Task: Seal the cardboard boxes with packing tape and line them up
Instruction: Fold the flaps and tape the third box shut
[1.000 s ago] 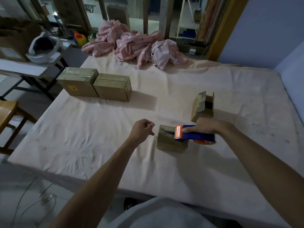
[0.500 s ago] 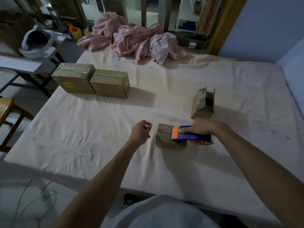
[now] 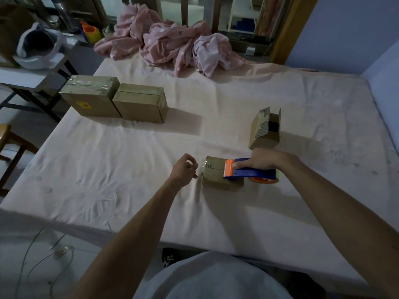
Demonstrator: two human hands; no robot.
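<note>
left fingers [image 3: 191, 164] pinch tape [image 3: 203, 165], right hand [image 3: 266, 159] grips dispenser [image 3: 251, 172].

The tape dispenser [image 3: 252, 172] at centre right has a deep blue body and a bright orange head, with an orange-cored roll [image 3: 264, 179] behind it. The small box [image 3: 218, 180] beneath is plain brown cardboard. At upper left, the left sealed box [image 3: 90, 98] is the same brown with a yellow label [image 3: 83, 105] — its neighbour [image 3: 140, 104] is unmarked brown. The sheet [image 3: 108, 165] is pale pink. The crumpled cloth [image 3: 172, 44] at the top is pink with pale dots.
</note>
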